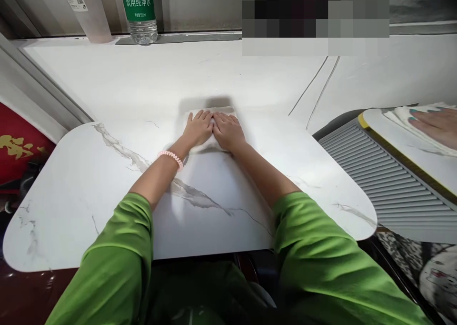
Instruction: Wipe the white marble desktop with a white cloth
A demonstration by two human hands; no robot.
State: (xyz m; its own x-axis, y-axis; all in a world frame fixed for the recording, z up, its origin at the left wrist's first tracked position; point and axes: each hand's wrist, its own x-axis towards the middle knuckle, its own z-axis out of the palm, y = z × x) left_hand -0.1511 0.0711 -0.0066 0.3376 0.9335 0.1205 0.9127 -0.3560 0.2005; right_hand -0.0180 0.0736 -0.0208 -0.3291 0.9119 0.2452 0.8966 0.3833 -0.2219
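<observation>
Green sleeves (117, 258) nearest, soft knit, both forearms bare past the elbow. Table (71, 187): glossy white slab, grey marble veining, rounded corners. Pink coiled band (171, 157) on the left wrist. Left hand (197, 128) and right hand (228, 132) lie flat, palms down, fingers straight, index fingers touching, gripping nothing. Both press on a folded white cloth (210, 110) at the table's far middle edge. At right, another person's hand (437, 125) with teal nails lies on a second cloth (403, 117), beside a ribbed grey panel (385, 182). Far ledge: clear plastic bottle (141, 15), green label reads "饮用纯净水", "PURIFIED DRINKING WATER". Next to it a white tube (85, 10) with a QR sticker.
</observation>
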